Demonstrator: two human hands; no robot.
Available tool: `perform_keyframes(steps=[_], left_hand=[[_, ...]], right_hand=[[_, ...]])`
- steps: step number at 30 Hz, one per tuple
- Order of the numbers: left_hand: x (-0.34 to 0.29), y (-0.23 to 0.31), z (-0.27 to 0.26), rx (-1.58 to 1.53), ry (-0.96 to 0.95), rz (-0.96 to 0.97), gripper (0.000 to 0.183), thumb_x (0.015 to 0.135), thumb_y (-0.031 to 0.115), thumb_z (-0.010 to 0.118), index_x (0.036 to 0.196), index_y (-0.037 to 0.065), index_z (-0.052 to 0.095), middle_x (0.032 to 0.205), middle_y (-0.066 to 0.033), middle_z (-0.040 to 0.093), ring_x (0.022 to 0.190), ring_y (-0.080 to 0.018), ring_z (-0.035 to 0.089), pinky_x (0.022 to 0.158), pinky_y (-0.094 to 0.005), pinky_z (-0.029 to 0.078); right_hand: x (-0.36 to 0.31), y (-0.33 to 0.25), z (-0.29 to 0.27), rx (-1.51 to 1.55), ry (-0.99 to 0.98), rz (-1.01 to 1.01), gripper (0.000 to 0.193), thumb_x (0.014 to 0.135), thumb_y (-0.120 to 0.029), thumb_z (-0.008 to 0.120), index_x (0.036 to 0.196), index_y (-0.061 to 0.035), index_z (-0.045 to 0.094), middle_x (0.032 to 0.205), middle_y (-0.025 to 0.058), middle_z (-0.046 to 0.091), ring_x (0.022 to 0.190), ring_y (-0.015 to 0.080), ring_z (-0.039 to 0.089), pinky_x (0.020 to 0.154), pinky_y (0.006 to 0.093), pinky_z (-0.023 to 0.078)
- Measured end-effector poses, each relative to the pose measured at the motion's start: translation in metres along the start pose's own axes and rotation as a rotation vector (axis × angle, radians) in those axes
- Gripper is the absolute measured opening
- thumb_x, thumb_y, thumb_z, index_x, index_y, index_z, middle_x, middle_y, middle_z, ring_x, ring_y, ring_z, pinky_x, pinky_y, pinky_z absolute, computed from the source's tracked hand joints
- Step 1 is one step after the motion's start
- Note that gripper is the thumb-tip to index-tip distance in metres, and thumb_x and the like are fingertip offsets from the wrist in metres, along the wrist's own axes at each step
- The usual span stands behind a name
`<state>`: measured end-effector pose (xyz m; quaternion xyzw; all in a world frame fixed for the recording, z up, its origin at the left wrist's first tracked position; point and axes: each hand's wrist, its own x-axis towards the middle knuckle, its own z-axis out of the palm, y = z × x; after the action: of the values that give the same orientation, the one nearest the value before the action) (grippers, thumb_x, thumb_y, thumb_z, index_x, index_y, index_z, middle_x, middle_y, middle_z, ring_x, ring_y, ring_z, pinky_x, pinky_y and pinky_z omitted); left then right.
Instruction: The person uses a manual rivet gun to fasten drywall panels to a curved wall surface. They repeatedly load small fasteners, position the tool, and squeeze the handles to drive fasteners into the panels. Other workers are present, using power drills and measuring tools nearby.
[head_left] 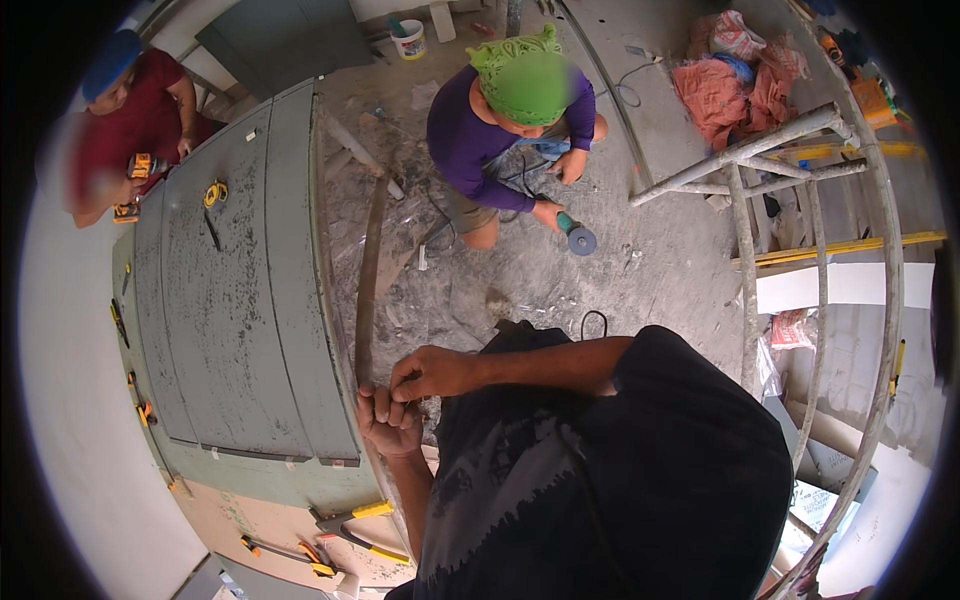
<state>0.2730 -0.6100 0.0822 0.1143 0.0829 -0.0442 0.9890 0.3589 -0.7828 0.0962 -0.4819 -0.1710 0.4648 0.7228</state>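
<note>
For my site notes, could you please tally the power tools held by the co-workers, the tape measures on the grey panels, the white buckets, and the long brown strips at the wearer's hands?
Held power tools: 2 (grinder, drill)
Tape measure: 1
White bucket: 1
Long brown strip: 1
Total: 5

Exposure: moderately bright, pale overall; source of light cannot be told. Shadows: soft, diffuse. Highlights: wall (70,400) at nine o'clock and white panel (835,286) at three, both nearly washed out. Darkest tone: black shirt (640,470) at five o'clock, folds faint. Focus: left hand (393,430) and right hand (432,374) at eight o'clock, fairly clear. Blur: smeared patch over green headscarf (505,75) between twelve and one; another beside red shirt (140,115) at ten. Distortion: scaffold (889,250) at three bows outward; rim falls to black, corners darkest.
</note>
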Motion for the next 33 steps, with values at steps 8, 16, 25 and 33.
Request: perform_keyframes(steps=[8, 16, 25, 33], left_hand=[[0.056, -0.015, 0.022, -0.103, 0.043, -0.101, 0.032, 0.110, 0.026, 0.036, 0.119, 0.006, 0.058, 0.069, 0.0040, 0.047, 0.045, -0.0044, 0.026, 0.035, -0.0211, 0.024], [0.074, 0.003, 0.028, -0.150, -0.020, -0.304, 0.033, 0.108, 0.023, 0.036, 0.121, 0.005, 0.060, 0.075, 0.0029, 0.057, 0.041, -0.0053, 0.029, 0.034, -0.0227, 0.028], [0.071, 0.036, 0.002, -0.179, 0.042, -0.446, 0.034, 0.108, 0.026, 0.038, 0.123, 0.006, 0.060, 0.080, 0.0013, 0.060, 0.041, -0.0053, 0.030, 0.036, -0.0223, 0.028], [0.056, 0.052, -0.015, -0.377, -0.003, -0.509, 0.033, 0.108, 0.027, 0.040, 0.120, 0.004, 0.061, 0.072, 0.0019, 0.046, 0.049, -0.0065, 0.039, 0.042, -0.0213, 0.031]], right_hand=[[-0.009, -0.025, -0.024, -0.150, 0.154, -0.362, 0.022, 0.094, -0.021, 0.066, 0.101, -0.0004, 0.072, 0.091, 0.0065, 0.063, 0.093, 0.0182, 0.062, 0.084, 0.0331, 0.049], [-0.007, -0.030, -0.012, -0.406, 0.314, -0.479, 0.021, 0.093, -0.020, 0.066, 0.105, -0.0049, 0.073, 0.091, 0.0087, 0.062, 0.091, 0.0230, 0.063, 0.081, 0.0356, 0.050], [-0.001, -0.030, 0.035, -0.650, 0.488, -0.527, 0.020, 0.091, -0.022, 0.068, 0.105, -0.0092, 0.073, 0.092, 0.0065, 0.061, 0.086, 0.0226, 0.066, 0.077, 0.0352, 0.053], [0.021, -0.011, 0.060, -0.529, 0.502, -0.607, 0.022, 0.087, -0.015, 0.071, 0.107, -0.0057, 0.073, 0.097, 0.0064, 0.065, 0.088, 0.0236, 0.068, 0.079, 0.0350, 0.053]])
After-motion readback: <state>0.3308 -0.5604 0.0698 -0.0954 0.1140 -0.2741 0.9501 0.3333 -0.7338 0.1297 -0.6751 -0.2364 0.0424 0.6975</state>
